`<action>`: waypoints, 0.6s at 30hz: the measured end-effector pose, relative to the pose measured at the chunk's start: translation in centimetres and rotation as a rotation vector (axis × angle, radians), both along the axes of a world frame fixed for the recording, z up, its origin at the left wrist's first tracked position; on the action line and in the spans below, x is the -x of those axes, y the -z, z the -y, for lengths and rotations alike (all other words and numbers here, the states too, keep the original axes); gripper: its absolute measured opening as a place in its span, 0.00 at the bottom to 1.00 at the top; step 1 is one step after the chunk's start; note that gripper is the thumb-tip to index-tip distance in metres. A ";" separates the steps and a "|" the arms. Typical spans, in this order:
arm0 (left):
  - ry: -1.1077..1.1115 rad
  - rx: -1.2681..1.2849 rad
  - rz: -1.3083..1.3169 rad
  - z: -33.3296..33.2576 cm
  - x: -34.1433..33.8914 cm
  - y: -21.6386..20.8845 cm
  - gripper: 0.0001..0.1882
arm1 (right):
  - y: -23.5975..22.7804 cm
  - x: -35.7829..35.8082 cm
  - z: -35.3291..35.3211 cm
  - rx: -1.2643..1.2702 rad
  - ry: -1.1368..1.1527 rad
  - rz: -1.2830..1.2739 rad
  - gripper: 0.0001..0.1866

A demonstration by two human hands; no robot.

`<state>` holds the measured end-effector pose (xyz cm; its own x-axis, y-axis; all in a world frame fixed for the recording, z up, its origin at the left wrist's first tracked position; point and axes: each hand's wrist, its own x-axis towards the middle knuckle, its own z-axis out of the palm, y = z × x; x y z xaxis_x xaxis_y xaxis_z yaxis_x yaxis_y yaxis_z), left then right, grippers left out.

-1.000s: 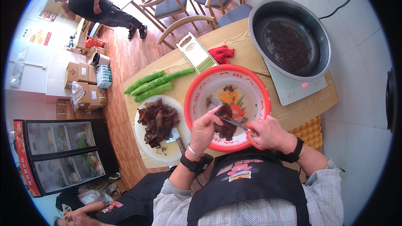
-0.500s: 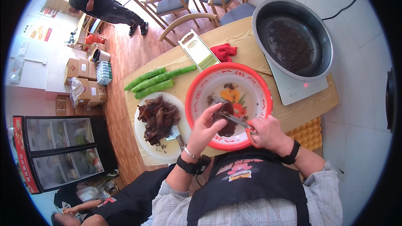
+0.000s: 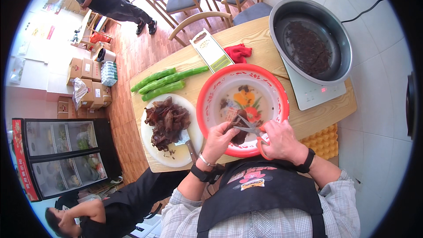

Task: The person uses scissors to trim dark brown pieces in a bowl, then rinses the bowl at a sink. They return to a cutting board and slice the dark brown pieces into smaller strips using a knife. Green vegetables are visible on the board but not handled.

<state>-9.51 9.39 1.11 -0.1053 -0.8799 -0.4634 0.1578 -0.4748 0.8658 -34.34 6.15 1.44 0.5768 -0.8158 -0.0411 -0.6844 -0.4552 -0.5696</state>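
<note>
Over a red-rimmed enamel basin (image 3: 205, 101) with painted flowers, my left hand (image 3: 216, 142) pinches a dark brown wood ear mushroom (image 3: 240, 136). My right hand (image 3: 285, 143) grips orange-handled scissors (image 3: 261, 146), their blades parted and touching the mushroom. Shallow water and small dark scraps (image 3: 226, 104) lie in the basin. To its left, a heap of wood ears (image 3: 167, 119) rests on a round white cutting board (image 3: 152, 151), beside a cleaver (image 3: 183, 138) with its handle toward me.
Peeled green stalks (image 3: 165, 89), a white-and-green flat slicer (image 3: 211, 50) and a red cloth (image 3: 238, 53) lie beyond the basin. At right, a big metal pot (image 3: 273, 39) of dark pieces in water stands on a white hot plate (image 3: 310, 100). Another person (image 3: 112, 213) is at lower left, one (image 3: 112, 0) farther off.
My left hand has turned and closed lower on the wood ear. The scissor blades have spread wider and cut in across it. The person at lower left has shifted and raised an arm.
</note>
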 end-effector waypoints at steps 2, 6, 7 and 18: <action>-0.001 0.002 0.012 -0.2 0.3 -0.1 0.09 | 0.2 -0.2 -0.2 0.000 -0.009 -0.003 0.19; -0.011 0.024 0.032 -0.4 0.6 0.0 0.09 | 0.2 -0.4 -0.2 0.002 -0.027 -0.022 0.18; -0.007 0.016 0.025 -0.4 0.6 0.0 0.09 | 0.2 -0.4 -0.2 0.002 -0.034 -0.032 0.18; -0.026 -0.084 -0.071 0.0 0.5 -0.4 0.10 | 1.7 0.1 0.1 -0.030 -0.087 -0.008 0.18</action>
